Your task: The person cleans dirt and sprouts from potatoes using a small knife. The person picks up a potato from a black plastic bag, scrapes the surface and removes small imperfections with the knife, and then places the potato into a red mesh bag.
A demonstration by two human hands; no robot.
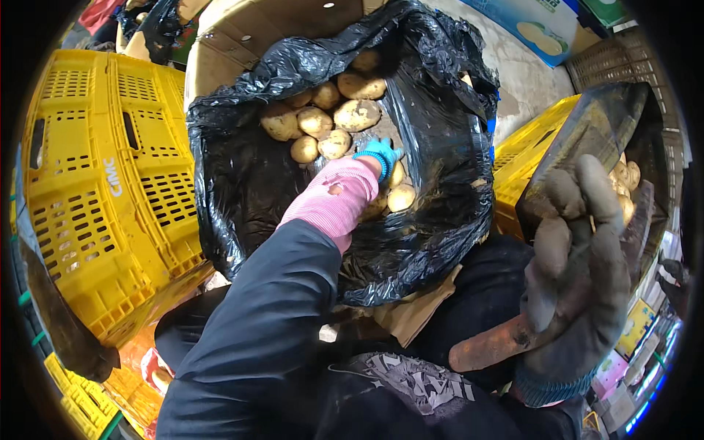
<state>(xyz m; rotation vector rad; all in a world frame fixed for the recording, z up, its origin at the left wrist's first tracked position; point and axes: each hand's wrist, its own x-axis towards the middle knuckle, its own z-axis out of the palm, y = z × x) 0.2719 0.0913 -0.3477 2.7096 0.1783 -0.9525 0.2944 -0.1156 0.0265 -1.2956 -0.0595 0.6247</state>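
Observation:
My left hand (383, 154), in a blue glove below a pink striped sleeve cuff, reaches down into a cardboard box (242, 33) lined with a black plastic bag (247, 187). Its fingers are slightly spread near the bag's bottom; the palm side is hidden. A pale potato (401, 198) lies just below that hand, and several others, such as a soil-marked potato (357, 115), are heaped beyond it. On the right, my right hand (583, 264) wears a dirty grey work glove. It grips a knife by its worn reddish-brown handle (489, 344), with the dark blade (641, 220) pointing up and away.
Yellow perforated plastic crates (110, 170) stand along the left. At right, behind my right hand, a dark-lined container (594, 118) holds several potatoes (624, 176), beside another yellow crate (531, 140). A printed carton (528, 25) lies at the upper right. My legs flank the box.

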